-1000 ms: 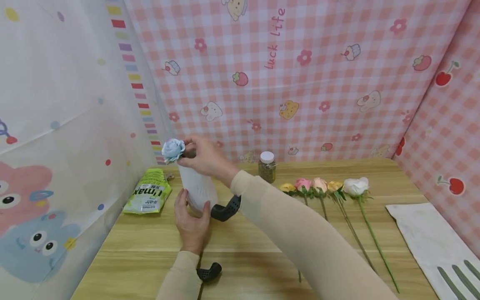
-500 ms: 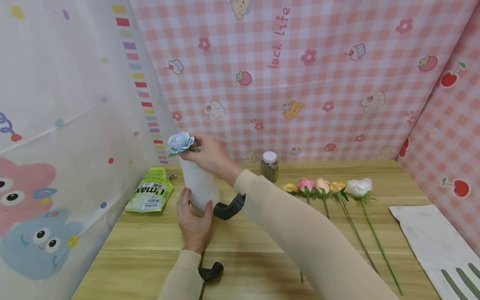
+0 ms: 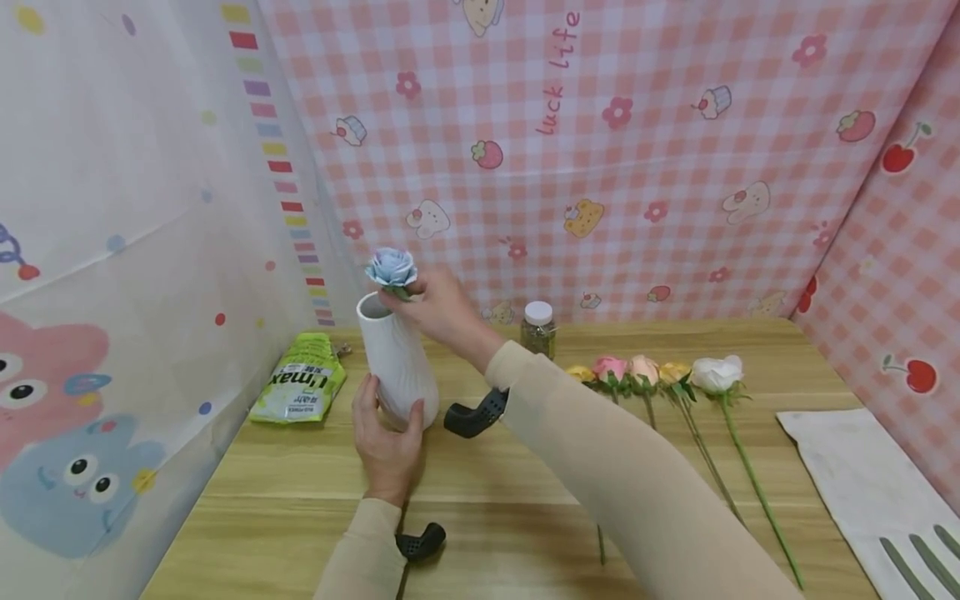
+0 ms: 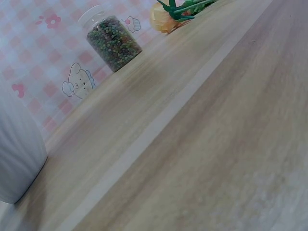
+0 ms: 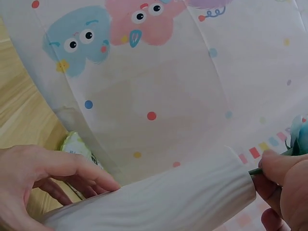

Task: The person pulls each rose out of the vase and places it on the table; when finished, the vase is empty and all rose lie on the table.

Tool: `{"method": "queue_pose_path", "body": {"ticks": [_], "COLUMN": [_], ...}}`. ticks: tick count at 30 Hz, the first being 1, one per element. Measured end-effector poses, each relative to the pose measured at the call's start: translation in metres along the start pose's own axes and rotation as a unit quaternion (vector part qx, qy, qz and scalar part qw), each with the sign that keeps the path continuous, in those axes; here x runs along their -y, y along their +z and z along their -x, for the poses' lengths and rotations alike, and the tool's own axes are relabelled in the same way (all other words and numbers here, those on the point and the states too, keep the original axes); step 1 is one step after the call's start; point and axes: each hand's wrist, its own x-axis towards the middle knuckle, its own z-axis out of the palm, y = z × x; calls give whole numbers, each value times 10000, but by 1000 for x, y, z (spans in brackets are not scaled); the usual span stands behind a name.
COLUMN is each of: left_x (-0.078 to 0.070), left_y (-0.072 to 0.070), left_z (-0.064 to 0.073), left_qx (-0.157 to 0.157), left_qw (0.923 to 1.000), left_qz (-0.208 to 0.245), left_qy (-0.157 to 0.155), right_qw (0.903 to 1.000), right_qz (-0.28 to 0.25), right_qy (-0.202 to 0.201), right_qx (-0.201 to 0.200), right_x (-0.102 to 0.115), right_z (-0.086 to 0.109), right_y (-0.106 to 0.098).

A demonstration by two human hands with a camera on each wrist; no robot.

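Note:
A white ribbed vase (image 3: 397, 358) stands on the table, its mouth visible in the head view. My left hand (image 3: 387, 446) holds it low down, fingers on one side and thumb on the other. Above the rim, my right hand (image 3: 450, 312) pinches a light blue rose (image 3: 392, 267) just under the bloom. In the right wrist view, a bit of green stem (image 5: 256, 171) runs from the right fingers to the vase mouth; the rest of the stem is hidden. The left wrist view catches only the vase's lower side (image 4: 19, 149).
A green snack bag (image 3: 298, 379) lies left of the vase. Behind it to the right stands a white-lidded jar (image 3: 538, 329) of small beads. Several roses, including a white rose (image 3: 717, 374) and a pink rose (image 3: 611, 368), lie on the right. A white cloth (image 3: 862, 483) lies beyond them.
My right hand has moved the blue rose right and slightly up, and the bloom now faces more upward. The vase mouth has come into view. My left hand stays at the vase base.

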Motion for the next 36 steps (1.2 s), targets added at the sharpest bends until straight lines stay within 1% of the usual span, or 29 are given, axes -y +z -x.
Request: {"method": "queue_pose_path", "body": {"ticks": [6,9,13,15,19,22,31,33,36], "left_x": [0,-1,-3,-4,-3,-1,1,1,1], "left_y": [-1,-1,-1,-1,-1,-1,0,0,0], "left_z": [0,-1,-1,-2,-3,-3,-2,-1,-1], "left_qx": [17,6,32,31,-18,-57,-103,-96,-64], "left_qw": [10000,10000,10000,10000,9999,9998,9998,9999,9999], "left_qz": [-12,11,25,19,-34,-73,-92,-84,-94], "left_qy": [-8,23,49,79,148,173,114,93,81], "right_qw": [9996,9997,9998,9999,9989,9969,9913,9890,9840], "right_qz": [-208,-113,158,112,-299,-601,-1217,-1376,-1628], "right_qy": [199,207,75,-9,-291,-401,-121,-103,-214], "right_qx": [35,42,39,-21,-208,-297,-476,-537,-690], "right_x": [-4,-5,-6,-6,-5,-4,2,3,5], "right_z": [2,2,2,1,0,-1,0,1,3], "right_y": [2,2,1,0,-1,-3,-15,-19,-26]}}
